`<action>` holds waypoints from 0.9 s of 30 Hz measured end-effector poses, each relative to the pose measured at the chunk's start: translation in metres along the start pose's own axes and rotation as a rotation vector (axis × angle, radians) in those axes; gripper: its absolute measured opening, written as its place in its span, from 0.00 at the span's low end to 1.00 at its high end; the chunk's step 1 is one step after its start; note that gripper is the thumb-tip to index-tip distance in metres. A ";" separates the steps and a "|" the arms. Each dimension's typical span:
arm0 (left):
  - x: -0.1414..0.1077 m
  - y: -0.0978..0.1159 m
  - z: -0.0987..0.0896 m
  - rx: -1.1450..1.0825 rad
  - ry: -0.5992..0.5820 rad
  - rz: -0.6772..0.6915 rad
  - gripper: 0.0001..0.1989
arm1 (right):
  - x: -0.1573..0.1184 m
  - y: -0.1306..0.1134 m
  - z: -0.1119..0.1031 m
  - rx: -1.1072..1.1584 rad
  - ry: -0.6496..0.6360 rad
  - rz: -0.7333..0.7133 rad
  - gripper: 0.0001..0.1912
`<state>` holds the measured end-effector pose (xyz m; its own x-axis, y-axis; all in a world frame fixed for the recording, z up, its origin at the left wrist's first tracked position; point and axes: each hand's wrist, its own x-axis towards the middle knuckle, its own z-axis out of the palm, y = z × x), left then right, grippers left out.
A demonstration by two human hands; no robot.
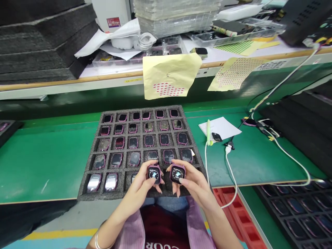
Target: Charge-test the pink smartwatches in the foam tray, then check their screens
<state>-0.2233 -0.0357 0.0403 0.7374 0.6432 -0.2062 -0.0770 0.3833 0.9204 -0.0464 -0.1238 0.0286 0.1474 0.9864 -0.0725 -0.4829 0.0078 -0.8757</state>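
Note:
My left hand (142,180) is closed around a purple-rimmed smartwatch case (154,174), its thumb at the edge of the lit screen. A second smartwatch case (177,173) like it sits in my right hand (193,180), with the thumb on its lower right corner. Both screens face up and show a small bright picture with blue in it. The two cases are held side by side, apart from each other, over the near edge of a dark grey foam tray (89,152). Rows of dark-screened watch cases (133,142) lie in the tray's compartments; my hands hide some of the front ones.
The tray rests on a green bench (46,155). To its right are a white paper (220,125), a light green pen (208,129) and a white cable (230,162). Black foam trays (306,117) stand farther right. A shelf edge (109,81) with hanging yellow sheets (169,72) crosses behind.

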 end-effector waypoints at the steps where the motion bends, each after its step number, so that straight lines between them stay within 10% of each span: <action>1: 0.000 0.000 0.000 -0.010 -0.001 -0.001 0.18 | 0.000 0.001 0.000 -0.019 0.005 0.000 0.22; 27: 0.002 -0.005 0.001 -0.004 -0.017 -0.002 0.18 | -0.003 0.008 0.002 -0.177 0.156 -0.013 0.23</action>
<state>-0.2211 -0.0373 0.0356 0.7490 0.6309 -0.2023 -0.0783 0.3874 0.9186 -0.0529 -0.1258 0.0225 0.2907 0.9491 -0.1213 -0.3227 -0.0221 -0.9462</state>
